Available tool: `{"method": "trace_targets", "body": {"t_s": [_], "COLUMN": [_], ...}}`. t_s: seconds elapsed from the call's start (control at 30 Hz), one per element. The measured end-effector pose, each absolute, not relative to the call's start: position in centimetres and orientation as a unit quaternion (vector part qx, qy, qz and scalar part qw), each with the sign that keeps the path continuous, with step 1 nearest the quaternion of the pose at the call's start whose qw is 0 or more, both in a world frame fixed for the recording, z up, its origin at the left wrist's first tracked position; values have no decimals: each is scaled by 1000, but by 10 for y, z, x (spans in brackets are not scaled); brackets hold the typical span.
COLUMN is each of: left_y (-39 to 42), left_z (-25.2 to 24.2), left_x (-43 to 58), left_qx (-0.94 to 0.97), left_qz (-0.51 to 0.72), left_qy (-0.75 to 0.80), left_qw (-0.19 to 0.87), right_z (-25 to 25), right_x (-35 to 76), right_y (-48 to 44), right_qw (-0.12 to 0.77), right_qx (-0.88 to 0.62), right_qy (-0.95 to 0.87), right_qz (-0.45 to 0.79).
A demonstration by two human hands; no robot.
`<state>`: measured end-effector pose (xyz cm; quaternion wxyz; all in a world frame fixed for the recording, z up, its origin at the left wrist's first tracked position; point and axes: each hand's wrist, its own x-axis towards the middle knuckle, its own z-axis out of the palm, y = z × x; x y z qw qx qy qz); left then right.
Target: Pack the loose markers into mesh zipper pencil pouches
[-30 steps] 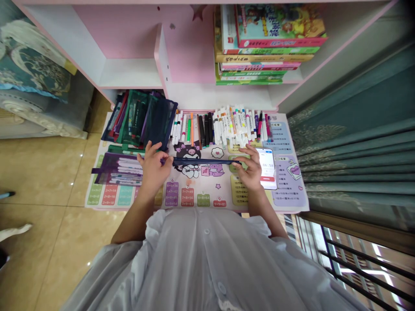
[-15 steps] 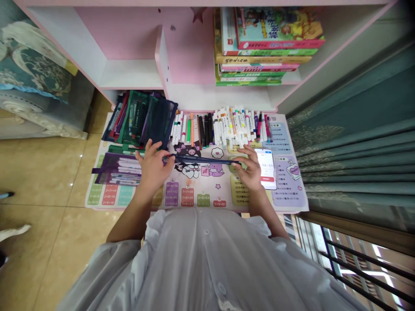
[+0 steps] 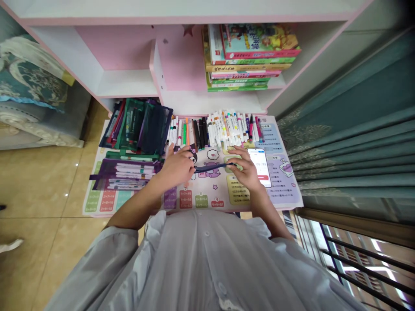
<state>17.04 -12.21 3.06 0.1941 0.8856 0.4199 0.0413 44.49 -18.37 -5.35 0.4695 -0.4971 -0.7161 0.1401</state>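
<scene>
A dark blue mesh pencil pouch [image 3: 212,166], seen edge-on as a thin strip, is stretched between my two hands over the cartoon desk mat [image 3: 201,196]. My left hand [image 3: 177,166] is closed on its left end, about where a zipper pull would sit. My right hand [image 3: 247,171] pinches its right end. A row of marker pens [image 3: 214,128] lies just beyond, against the shelf. A phone [image 3: 260,166] showing a timer rests beside my right hand.
A stack of filled mesh pouches [image 3: 138,125] leans at the back left, with a purple pouch of pens [image 3: 125,175] lying flat in front. Books [image 3: 248,54] are piled in the pink-and-white shelf unit. A green curtain [image 3: 353,142] hangs on the right.
My left hand has slid right along the pouch's top edge, toward my right hand, so less of the strip shows between them. The camera tilted slightly.
</scene>
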Motion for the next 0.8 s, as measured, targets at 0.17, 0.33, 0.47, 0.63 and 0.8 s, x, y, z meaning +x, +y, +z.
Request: {"method": "trace_targets", "body": {"t_s": [0.17,0.33,0.47,0.63,0.8], "left_y": [-130,-145,-159,-173,-178], "left_z": [29,20,9,-5,-13], "left_x": [173,176,176,176,171], "left_qx": [884,840,803,786,783], "left_qz": [74,175,240,269,251], "left_qy": [410,467,500,515,530], "left_qw": [213,214,217,211,206], "right_z": [-54,-42,-31,-34,-38], "right_x": [434,401,372,347,337], "right_y": [-180,-185,-194,-197,-198], "right_qw": [474,504,461,394,387], "right_qx": [-564,-653,-667,-655,-619], "right_qy": [-666,-561,-574,-626,-662], "right_qz": [119,74,120,154,168]}}
